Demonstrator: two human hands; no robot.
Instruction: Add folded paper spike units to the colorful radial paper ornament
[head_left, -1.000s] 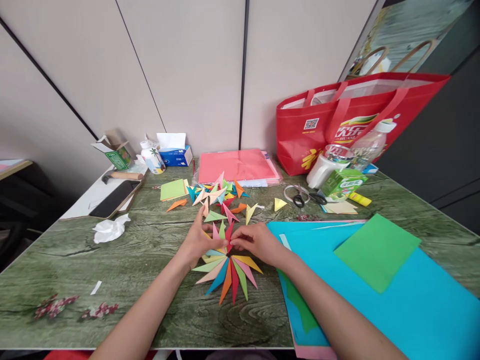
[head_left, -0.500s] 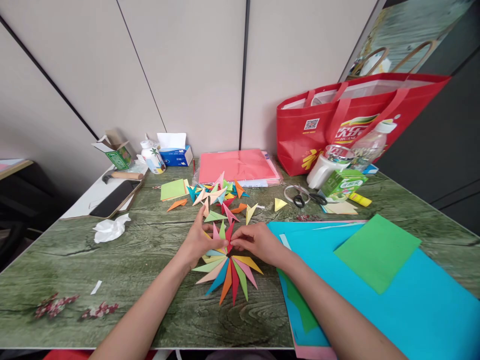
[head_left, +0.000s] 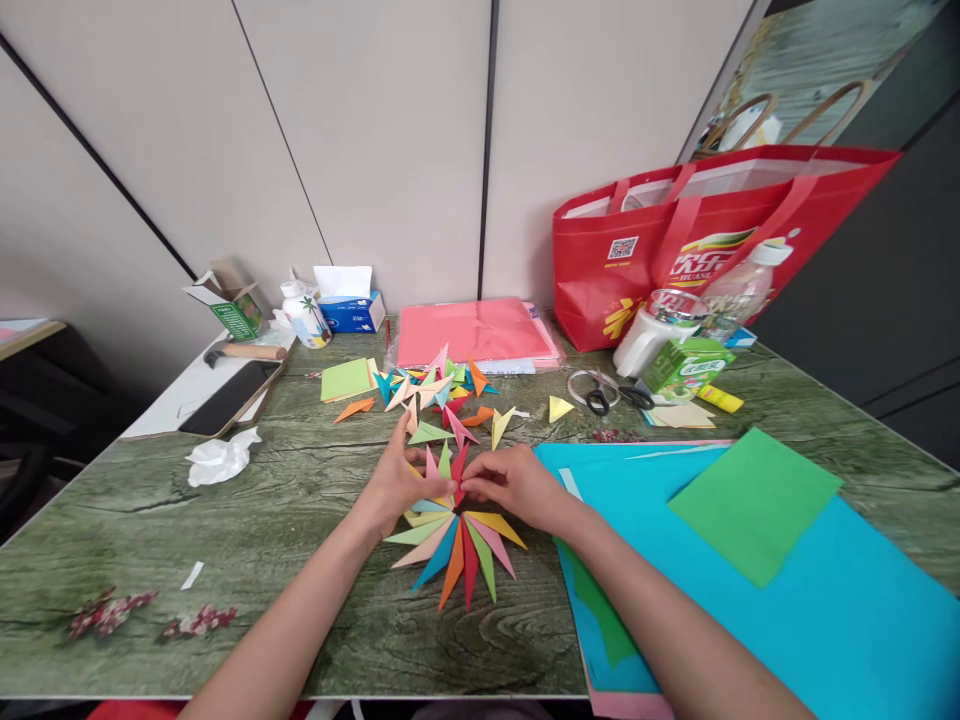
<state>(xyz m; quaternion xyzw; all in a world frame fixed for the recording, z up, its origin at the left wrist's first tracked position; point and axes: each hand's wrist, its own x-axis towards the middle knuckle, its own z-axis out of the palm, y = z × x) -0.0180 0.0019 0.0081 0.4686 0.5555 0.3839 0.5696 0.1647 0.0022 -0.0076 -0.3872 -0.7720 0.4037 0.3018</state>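
Observation:
A many-coloured paper star (head_left: 459,545) made of folded pointed pieces lies on the green wood-grain table (head_left: 262,540). My left hand (head_left: 397,478) rests on its left side, fingers pinched at the centre. From the right, my right hand (head_left: 511,482) pinches the same centre, at a red point that sticks up. A pile of loose folded paper points (head_left: 435,392) lies just beyond both hands.
Large blue sheets (head_left: 750,590) with a green sheet (head_left: 752,500) on top lie right. Behind: pink paper stack (head_left: 472,332), red bag (head_left: 697,235), scissors (head_left: 607,392), cup, bottle, green carton, tissue box (head_left: 349,305). A phone (head_left: 229,395) and crumpled tissue (head_left: 219,456) lie left.

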